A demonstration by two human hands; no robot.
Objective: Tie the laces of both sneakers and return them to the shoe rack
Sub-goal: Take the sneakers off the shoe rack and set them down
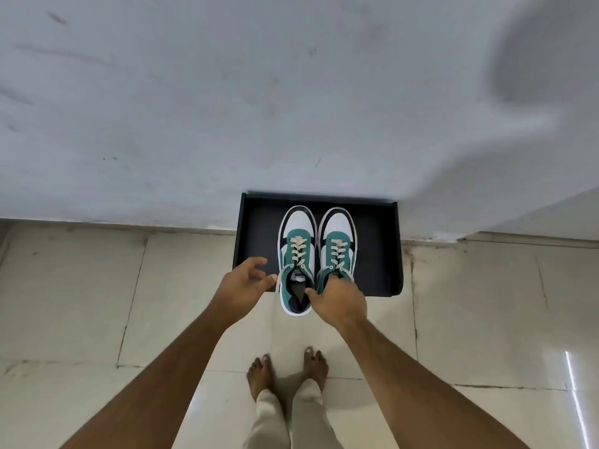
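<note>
We grip both sneakers (316, 254) by their inner collars with our right hand (340, 303), fingers pinched inside the openings; whether they hang above the shoe rack (376, 241) or rest on it, we cannot tell. Our left hand (244, 285) hovers beside them, fingers loosely wide, empty. Best to keep the pair level, heels toward us.

Teal-white sneakers (316, 254) side by side, toes toward wall, over black shoe rack (379, 254).
</note>
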